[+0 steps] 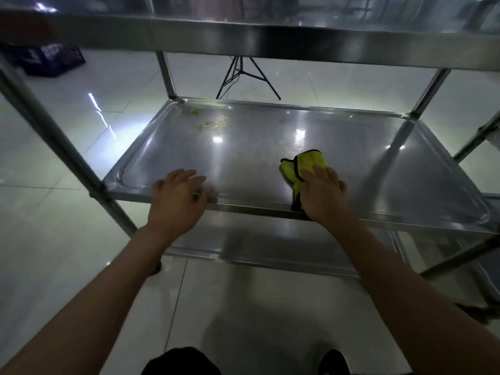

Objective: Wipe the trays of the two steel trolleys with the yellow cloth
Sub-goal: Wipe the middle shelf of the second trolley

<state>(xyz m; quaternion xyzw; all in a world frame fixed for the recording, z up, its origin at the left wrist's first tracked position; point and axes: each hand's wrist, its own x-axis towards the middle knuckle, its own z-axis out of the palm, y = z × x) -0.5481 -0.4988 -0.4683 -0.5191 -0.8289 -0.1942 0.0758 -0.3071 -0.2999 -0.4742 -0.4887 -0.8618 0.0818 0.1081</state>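
A steel trolley stands in front of me with three trays. Its middle tray (351,147) lies below the top tray (270,36), and yellowish crumbs and smears (213,121) sit near its far left corner. My right hand (323,192) presses flat on the yellow cloth (300,165) near the tray's front edge, fingers straight. My left hand (177,198) rests on the front rim, its fingers lying flat on the tray. The bottom tray (270,247) shows beneath.
Steel uprights (54,136) frame the trolley at the left and right. A black tripod (244,74) stands on the tiled floor behind. A dark crate (51,59) sits at the far left. Part of another steel frame (476,139) shows at the right edge.
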